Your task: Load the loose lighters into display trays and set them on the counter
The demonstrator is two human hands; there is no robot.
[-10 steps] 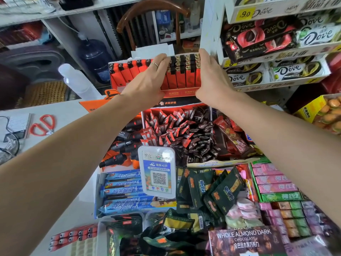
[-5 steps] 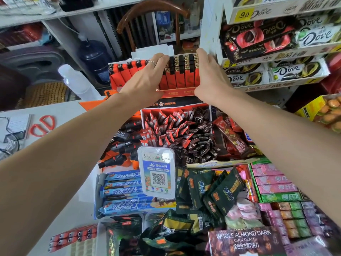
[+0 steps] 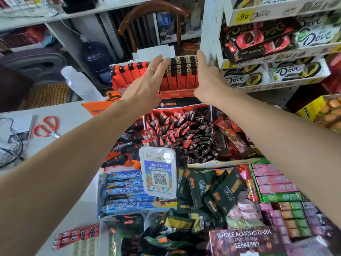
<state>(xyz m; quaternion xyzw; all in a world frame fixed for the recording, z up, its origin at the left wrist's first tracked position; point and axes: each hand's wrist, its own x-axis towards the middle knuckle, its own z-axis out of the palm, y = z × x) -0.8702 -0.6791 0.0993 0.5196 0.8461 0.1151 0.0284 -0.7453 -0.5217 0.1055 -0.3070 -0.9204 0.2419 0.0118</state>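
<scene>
Lighters (image 3: 177,78) — slim orange plastic ones with black and brass tops — are standing upright in rows inside the red cardboard display tray (image 3: 175,94), and that tray is sitting at the far end of the counter, on top of the black carton just behind the open red box of red and brown sachets (image 3: 180,132). I am taking that sachet box as my landmark: the tray is lying directly beyond it, its long axis running left to right across my view, square to my outstretched arms.

I am reaching over the sachet box with both hands. My left hand (image 3: 145,87), the one wearing a thin ring, is lying flat and spread over the front of the lighters near the tray's middle, fingers loose and not closed around anything. My right hand (image 3: 207,84) is pressing its palm and straight fingers against the tray's right end, beside the white Dove shelf unit (image 3: 212,34); it too is unclenched, bracing rather than gripping. Whether either palm is fully touching, I cannot tell.

My right hand is nearer the tray's end, so I judge any sideways nudge or squaring-up belongs to it, with my left steadying the rows — the lighters look likely to topple forward if jolted.
</scene>
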